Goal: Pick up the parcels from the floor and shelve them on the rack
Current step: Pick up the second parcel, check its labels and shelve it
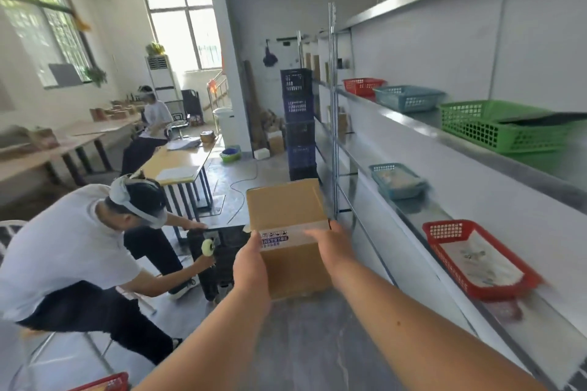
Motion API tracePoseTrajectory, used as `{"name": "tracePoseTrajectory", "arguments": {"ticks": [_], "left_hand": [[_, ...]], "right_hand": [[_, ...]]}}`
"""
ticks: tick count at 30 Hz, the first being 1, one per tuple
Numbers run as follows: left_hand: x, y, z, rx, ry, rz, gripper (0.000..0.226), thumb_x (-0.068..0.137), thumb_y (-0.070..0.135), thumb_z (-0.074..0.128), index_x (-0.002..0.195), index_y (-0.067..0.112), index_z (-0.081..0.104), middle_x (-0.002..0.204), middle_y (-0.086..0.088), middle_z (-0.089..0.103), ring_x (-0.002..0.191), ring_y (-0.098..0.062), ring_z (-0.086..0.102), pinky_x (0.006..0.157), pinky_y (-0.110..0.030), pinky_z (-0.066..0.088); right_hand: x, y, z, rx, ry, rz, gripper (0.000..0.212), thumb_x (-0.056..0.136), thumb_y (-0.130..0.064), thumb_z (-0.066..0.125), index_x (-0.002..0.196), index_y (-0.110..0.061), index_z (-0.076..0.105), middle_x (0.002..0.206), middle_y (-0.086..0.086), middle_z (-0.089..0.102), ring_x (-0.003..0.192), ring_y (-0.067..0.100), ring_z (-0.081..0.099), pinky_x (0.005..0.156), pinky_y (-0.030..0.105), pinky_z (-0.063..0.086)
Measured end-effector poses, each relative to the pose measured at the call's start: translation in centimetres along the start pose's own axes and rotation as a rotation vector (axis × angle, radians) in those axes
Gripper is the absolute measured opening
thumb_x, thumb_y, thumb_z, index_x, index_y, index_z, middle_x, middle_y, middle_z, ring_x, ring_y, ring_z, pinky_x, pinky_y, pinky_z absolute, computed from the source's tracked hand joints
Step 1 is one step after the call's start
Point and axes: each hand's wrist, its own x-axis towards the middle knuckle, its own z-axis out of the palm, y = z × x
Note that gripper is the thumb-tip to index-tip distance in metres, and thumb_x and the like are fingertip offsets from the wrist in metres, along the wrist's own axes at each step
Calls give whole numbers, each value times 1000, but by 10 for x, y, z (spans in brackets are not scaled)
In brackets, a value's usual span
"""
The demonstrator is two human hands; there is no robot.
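Carrying one cardboard box (286, 216) at mid-height, just left of the rack (333, 136) and clear of the floor (301, 343). Left hand (251, 267) wraps the box's left edge, thumb on the near face and fingers hidden behind. Right hand (330, 244) lies against the right side, fingers stretched roughly straight across the taped band, so it is pressing rather than curling.

Progress, as I read it:
- Pick-up is done for this parcel; shelving is not.
- No parcels visible on the rack shelves, only baskets.
- No other loose parcels on the floor in front of the rack, so I can't count what's left.

On the rack:
- Upper shelf: red basket (363, 86), blue basket (408, 98), then green basket (495, 127) nearest the camera.
- Lower shelf: small blue basket (397, 179) and red tray (476, 257) with something pale inside.
- Bare shelf runs between and beside the baskets, which looks like the likely drop spot.

Obstacles:
- Stack of dark crates (298, 120) stands at the rack's far end.
- Crouching person (79, 247) left of the rack tapes a black box (222, 257), close to the carried box's left side.
- Aisle along the rack is narrow there; swing toward the rack, not away.
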Motion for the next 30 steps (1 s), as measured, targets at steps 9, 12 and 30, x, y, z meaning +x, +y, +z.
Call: {"name": "tracePoseTrajectory", "arguments": {"ticks": [9, 12, 30], "left_hand": [[-71, 111, -8, -93, -204, 54, 36, 103, 61, 57, 95, 29, 73, 106, 1, 72, 95, -25, 67, 74, -41, 55], [-86, 137, -11, -137, -257, 133, 37, 106, 57, 53, 106, 26, 73, 114, 1, 73, 110, -24, 66, 85, -45, 54], [-144, 226, -3, -132, -335, 371, 22, 105, 35, 58, 98, 21, 74, 96, 1, 71, 87, -21, 63, 73, -33, 47]], "right_hand": [[-33, -107, -12, -28, 4, -136, 19, 96, -27, 68, 113, -19, 68, 108, 8, 73, 97, 31, 71, 85, 41, 58], [-38, -142, -16, 21, 17, -189, 23, 104, -36, 59, 98, -16, 69, 102, 16, 71, 91, 31, 68, 83, 42, 54], [-52, -247, -20, 124, 47, -385, 77, 98, -58, 38, 121, 13, 58, 109, 35, 67, 90, 37, 66, 93, 52, 57]]}}
